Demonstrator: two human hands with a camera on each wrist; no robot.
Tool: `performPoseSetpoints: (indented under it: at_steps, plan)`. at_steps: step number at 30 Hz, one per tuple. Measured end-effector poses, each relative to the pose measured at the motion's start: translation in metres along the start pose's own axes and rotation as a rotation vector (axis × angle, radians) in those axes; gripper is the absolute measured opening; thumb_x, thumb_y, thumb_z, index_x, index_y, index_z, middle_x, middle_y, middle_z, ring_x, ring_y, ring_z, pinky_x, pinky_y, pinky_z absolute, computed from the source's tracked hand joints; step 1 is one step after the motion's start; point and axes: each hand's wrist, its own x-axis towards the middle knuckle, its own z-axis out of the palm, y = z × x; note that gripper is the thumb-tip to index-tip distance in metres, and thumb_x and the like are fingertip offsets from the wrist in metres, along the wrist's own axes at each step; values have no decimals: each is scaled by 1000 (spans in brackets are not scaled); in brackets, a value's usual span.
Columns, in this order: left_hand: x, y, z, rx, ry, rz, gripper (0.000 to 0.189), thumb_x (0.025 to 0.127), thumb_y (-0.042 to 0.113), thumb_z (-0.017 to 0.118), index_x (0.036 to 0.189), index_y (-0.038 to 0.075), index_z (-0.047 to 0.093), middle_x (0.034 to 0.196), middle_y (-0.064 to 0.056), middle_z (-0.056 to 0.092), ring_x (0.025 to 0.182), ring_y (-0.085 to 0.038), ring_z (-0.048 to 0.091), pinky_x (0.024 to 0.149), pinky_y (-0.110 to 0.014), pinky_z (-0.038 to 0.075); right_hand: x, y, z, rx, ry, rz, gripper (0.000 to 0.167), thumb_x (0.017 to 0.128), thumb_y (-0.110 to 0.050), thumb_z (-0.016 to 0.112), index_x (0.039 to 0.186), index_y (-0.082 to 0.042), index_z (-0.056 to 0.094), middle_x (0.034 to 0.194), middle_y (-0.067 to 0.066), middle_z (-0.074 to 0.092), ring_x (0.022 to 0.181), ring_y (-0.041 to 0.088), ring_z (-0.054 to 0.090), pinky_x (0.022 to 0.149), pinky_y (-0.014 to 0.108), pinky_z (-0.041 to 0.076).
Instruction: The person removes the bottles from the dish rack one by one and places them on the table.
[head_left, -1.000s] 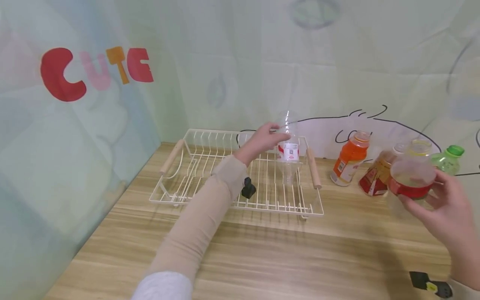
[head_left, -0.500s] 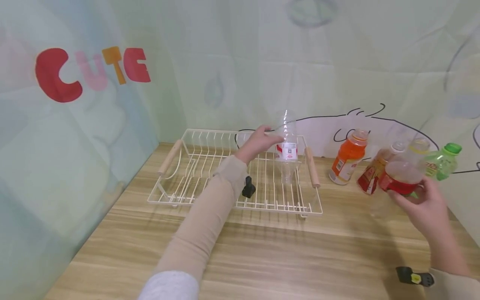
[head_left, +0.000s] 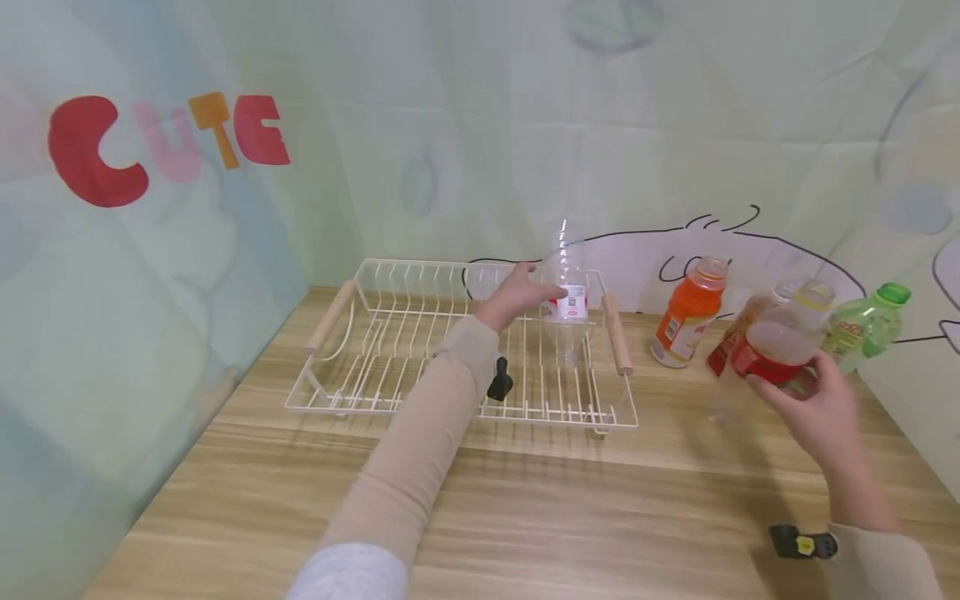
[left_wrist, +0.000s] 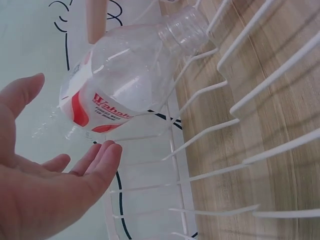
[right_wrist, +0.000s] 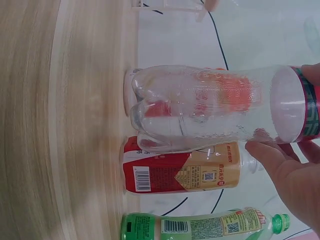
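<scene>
A clear plastic bottle point(head_left: 567, 333) with a red-and-white label stands neck down in the white dish rack point(head_left: 450, 408), near its right end. Beside it is my left hand point(head_left: 517, 296); in the left wrist view its thumb and fingers are spread, with a gap to the bottle's label point(left_wrist: 100, 107). My right hand point(head_left: 813, 408) grips a second clear bottle point(right_wrist: 200, 107) around its red label point(head_left: 768, 358), base downward, over the right side of the table. Whether that base touches the table I cannot tell.
Several bottles stand at the back right: an orange one point(head_left: 690, 312), a red-and-tan one point(right_wrist: 182, 167) and a green one point(head_left: 866, 325). Wooden handles point(head_left: 617, 333) edge the rack. A printed curtain point(head_left: 450, 125) closes off the back of the wooden table point(head_left: 525, 517).
My right hand has carried its bottle leftward, past the red-and-tan bottle. My left hand stays beside the bottle in the rack, slightly lower against it. The head view has shifted slightly.
</scene>
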Motion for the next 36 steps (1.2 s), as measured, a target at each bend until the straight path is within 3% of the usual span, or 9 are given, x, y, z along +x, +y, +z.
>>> performPoseSetpoints:
  at_steps: [3,7,12,19,25,31,36]
  plan:
    - [1,-2,1,-5,2,-1,84,86,32,70,150,5,23,153,-19,30,139,-33,32,113,-45,30,2,2,3,21,-2,-9,72,89,-19,68,148,-8,28,136,14,38,106,-4,45,76,2,43]
    - [1,-3,1,-9,-21,-11,86,86,32,70,151,6,20,153,-18,31,139,-33,33,113,-46,29,4,3,6,9,-9,7,73,90,-22,68,148,-4,26,139,19,35,114,6,46,76,1,42]
    - [2,-5,1,-5,-82,-23,92,87,31,70,153,3,12,151,-21,32,135,-34,37,112,-46,31,4,4,10,-4,-17,32,76,90,-24,68,147,1,24,138,22,35,111,3,46,76,0,42]
    - [6,-10,5,62,-130,-16,96,86,32,71,152,1,8,153,-22,27,128,-34,44,104,-46,40,3,5,13,-15,-53,54,79,91,-29,66,148,0,21,140,24,33,123,37,41,75,1,43]
    - [10,-10,10,79,-141,-11,97,86,34,69,152,-1,7,154,-22,23,128,-34,43,102,-44,43,3,5,14,-14,-58,41,78,90,-28,68,147,2,23,134,19,36,118,28,46,75,1,42]
    - [11,-9,11,62,-160,-39,97,87,36,69,153,3,7,154,-19,24,129,-32,44,102,-43,43,2,4,16,-12,-88,73,81,91,-31,66,147,3,19,141,25,33,126,44,39,77,3,44]
    - [12,-9,12,8,-188,-51,96,88,34,69,153,3,5,150,-20,29,127,-34,46,104,-43,42,2,4,17,-13,-100,68,80,91,-31,66,147,2,19,141,24,32,127,46,38,81,6,46]
